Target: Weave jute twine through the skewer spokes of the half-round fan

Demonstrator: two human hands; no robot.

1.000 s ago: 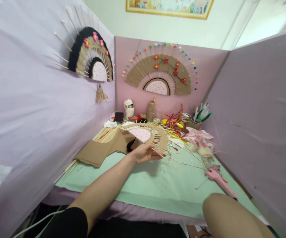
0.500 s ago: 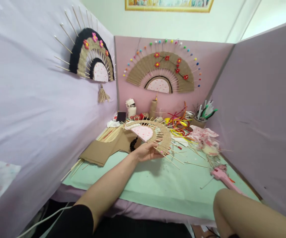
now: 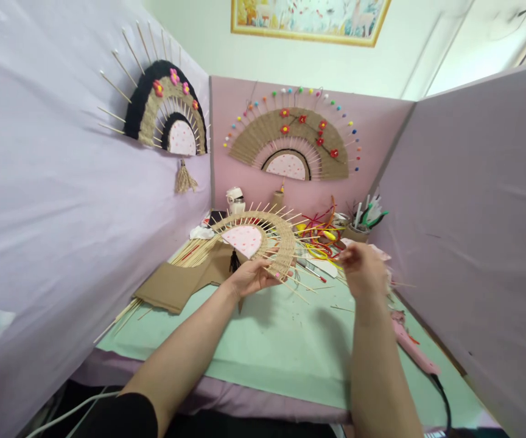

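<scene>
My left hand (image 3: pixel 250 278) grips the bottom edge of a half-woven fan (image 3: pixel 263 234) made of wooden skewers, jute cord and a pink dotted centre, and holds it tilted up above the green mat (image 3: pixel 285 347). A short black tassel hangs from the fan beside my thumb. My right hand (image 3: pixel 362 267) hovers just right of the fan with its fingers curled together. Motion blur hides whether anything is in them. Loose skewers (image 3: pixel 311 286) lie on the mat between the two hands.
Brown cardboard pieces (image 3: pixel 176 283) and a bundle of skewers lie at the left. Coloured pipe cleaners (image 3: pixel 322 234), a cup of tools (image 3: pixel 358 228) and a jar (image 3: pixel 235 201) stand at the back. A pink glue gun (image 3: pixel 411 347) lies right. Two finished fans hang on the walls.
My right arm has come up from the lower right and now reaches over the mat next to the fan. My left hand has raised and tilted the fan more upright.
</scene>
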